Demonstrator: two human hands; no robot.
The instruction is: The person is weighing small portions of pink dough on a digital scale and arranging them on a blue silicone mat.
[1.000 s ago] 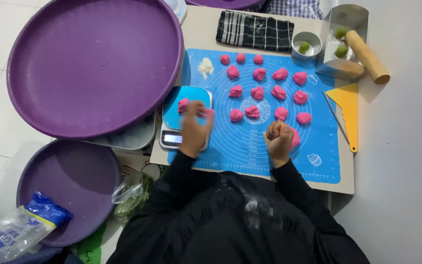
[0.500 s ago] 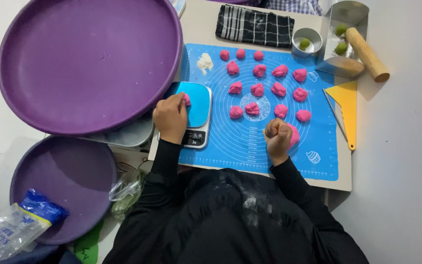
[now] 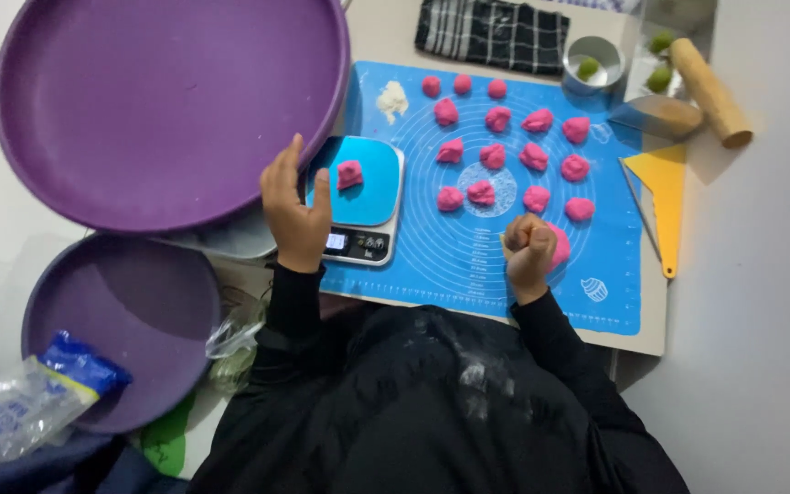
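A small digital scale (image 3: 372,197) with a shiny blue top stands at the left edge of a blue silicone mat (image 3: 468,252). One pink dough piece (image 3: 349,174) lies on the scale. My left hand (image 3: 294,210) rests open against the scale's left side and holds nothing. My right hand (image 3: 528,254) is a fist near the mat's front edge, closed on a larger pink dough lump (image 3: 560,245) that shows at its right. Several pink dough pieces (image 3: 497,119) lie in rows on the mat beyond.
A big purple tray (image 3: 166,101) overhangs the table at left, with a smaller one (image 3: 121,320) below on the floor. At the back are a striped cloth (image 3: 491,35), a metal cup (image 3: 593,64), a rolling pin (image 3: 710,91) and a yellow scraper (image 3: 660,201). A plastic bag (image 3: 20,412) lies bottom left.
My left hand set a pink piece on the scale and drew back to the scale's left side, now open. My right fist stayed by the lump.
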